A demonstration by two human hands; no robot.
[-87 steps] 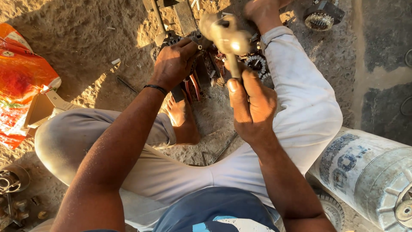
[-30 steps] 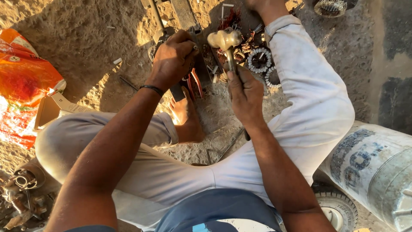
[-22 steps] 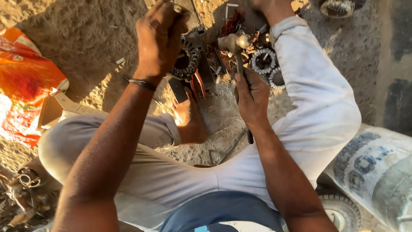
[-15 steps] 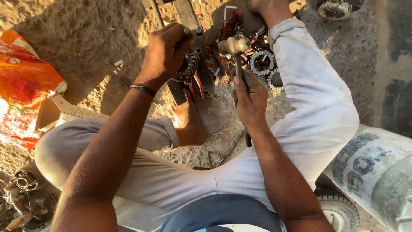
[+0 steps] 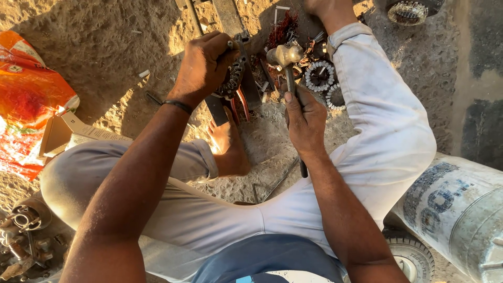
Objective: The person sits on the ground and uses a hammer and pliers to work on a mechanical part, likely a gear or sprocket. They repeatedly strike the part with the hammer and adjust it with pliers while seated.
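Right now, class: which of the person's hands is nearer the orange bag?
Left. The left hand grips a ringed metal part nearer the orange bag at far left; the right hand holds the hammer, farther right.

Outdoor sandy dirt ground [image 5: 94, 57], low warm sunlight, long shadows; darker concrete strip [image 5: 482, 78] at right; orange plastic sack [image 5: 26, 99] and open cardboard box [image 5: 63, 136] left; white printed sack [image 5: 461, 209], small rubber wheel [image 5: 414, 257] lower right
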